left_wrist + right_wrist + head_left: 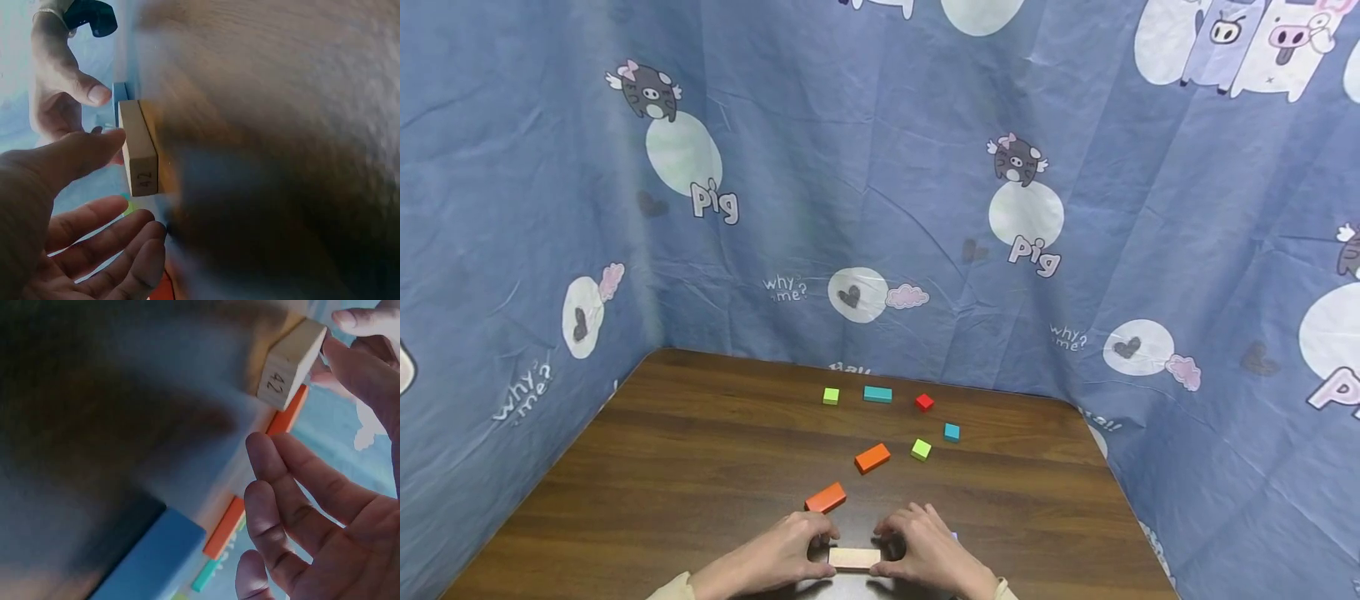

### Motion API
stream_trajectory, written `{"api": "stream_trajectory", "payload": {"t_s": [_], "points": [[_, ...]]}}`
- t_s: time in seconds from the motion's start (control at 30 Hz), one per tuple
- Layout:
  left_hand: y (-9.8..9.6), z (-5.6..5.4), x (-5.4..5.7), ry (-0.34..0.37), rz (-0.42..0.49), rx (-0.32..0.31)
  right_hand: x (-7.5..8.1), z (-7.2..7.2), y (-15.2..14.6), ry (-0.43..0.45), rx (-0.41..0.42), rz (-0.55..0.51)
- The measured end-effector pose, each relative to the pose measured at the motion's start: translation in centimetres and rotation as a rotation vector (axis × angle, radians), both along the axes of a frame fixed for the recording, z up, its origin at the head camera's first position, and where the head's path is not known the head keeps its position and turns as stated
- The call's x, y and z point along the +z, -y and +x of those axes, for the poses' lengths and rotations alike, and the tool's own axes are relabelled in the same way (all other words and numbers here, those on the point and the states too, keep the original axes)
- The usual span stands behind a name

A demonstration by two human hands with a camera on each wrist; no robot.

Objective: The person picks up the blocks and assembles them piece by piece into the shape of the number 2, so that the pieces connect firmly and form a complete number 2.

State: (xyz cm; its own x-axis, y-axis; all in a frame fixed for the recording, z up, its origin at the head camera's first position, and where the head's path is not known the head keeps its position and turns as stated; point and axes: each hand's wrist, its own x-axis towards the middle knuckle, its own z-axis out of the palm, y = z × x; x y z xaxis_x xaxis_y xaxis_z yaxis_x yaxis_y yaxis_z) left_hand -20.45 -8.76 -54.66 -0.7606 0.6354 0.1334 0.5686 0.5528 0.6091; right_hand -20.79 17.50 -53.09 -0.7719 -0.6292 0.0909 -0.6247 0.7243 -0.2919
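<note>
A pale wooden block (854, 558) lies lengthwise between my two hands near the table's front edge. The number 42 is printed on its ends, as both wrist views show. My left hand (790, 548) is at the left end, thumb tip close to the block and the other fingers (100, 240) loosely spread. At the opposite end, my right hand (928, 546) has its thumb near the block, while its fingers (300, 506) are parted and bent slightly. Neither hand is closed round the block. A blue block (156, 556) beside the right hand is mostly hidden in the head view.
Two orange blocks (825, 497) lie just beyond the hands on the brown wooden table (700, 442). Farther back are green blocks (921, 450), a teal block (877, 394), a small blue block (952, 432) and a red block (924, 402). A patterned blue curtain (865, 208) surrounds the table.
</note>
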Motion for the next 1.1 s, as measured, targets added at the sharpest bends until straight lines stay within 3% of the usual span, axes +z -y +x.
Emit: {"api": "stream_trajectory", "payload": {"t_s": [0.27, 0.73, 1.1], "points": [[-0.4, 0.0, -0.1, 0.014, 0.011, 0.006, -0.3, 0.0, 0.5, 0.06, 0.01, -0.005], [-0.8, 0.3, -0.4, 0.04, 0.046, 0.024, -0.5, 0.0, 0.8, 0.083, -0.012, -0.019], [-1.1, 0.3, -0.7, 0.022, 0.049, 0.039, -0.4, 0.0, 0.4, 0.027, 0.01, 0.004]]}}
